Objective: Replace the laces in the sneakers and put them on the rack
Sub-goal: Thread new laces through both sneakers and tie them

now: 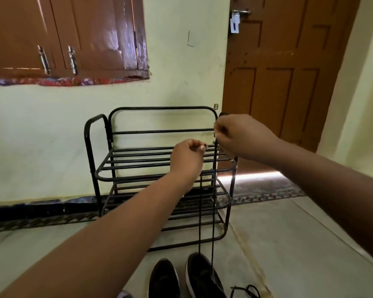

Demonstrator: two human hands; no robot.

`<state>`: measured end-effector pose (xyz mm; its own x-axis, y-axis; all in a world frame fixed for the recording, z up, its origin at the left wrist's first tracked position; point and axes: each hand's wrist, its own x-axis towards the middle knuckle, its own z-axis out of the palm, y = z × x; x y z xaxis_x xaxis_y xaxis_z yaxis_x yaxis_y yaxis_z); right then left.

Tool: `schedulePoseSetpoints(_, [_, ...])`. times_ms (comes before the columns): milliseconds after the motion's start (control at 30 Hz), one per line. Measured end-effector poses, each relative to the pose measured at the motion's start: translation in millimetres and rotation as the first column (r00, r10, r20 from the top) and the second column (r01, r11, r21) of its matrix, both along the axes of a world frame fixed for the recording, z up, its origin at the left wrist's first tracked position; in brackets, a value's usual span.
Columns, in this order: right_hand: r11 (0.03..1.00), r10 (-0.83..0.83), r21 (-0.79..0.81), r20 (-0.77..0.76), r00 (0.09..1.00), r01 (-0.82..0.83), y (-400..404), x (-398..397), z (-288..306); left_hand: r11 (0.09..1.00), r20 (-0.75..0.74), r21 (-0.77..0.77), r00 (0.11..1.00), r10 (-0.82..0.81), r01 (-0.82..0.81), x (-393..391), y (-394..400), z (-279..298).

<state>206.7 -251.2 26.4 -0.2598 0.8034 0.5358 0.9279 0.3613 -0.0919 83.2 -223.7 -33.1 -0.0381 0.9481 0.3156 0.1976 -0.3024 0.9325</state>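
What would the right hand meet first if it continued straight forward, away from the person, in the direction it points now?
Probably the black shoe rack: the right hand, pinching the black lace, overlaps the rack's upper right post in the picture. Depth is unclear from one view, so it might instead pass that corner and reach the wall.

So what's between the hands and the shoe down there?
In the head view, two taut strands of black lace run from the hands down to the right shoe, crossing the rack.

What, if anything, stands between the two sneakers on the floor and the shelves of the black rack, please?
Nothing visible blocks them. The sneakers sit on the floor before the rack, whose shelves show no shoes. Only the black lace, pulled taut by the left hand and right hand, still ties the right-side sneaker to the hands.
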Motion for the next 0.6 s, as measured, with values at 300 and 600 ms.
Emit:
schedulePoseSetpoints(300, [0.989, -0.056, -0.141, -0.176, 0.983, 0.031, 29, 6, -35, 0.944, 0.218, 0.318, 0.976, 0.017, -0.088, 2, 9, 22])
schedulePoseSetpoints(600, [0.999, -0.003, -0.044, -0.264, 0.964, -0.009, 37, 7, -43, 0.997, 0.109, 0.05, 0.992, -0.066, 0.061, 4, 25, -12])
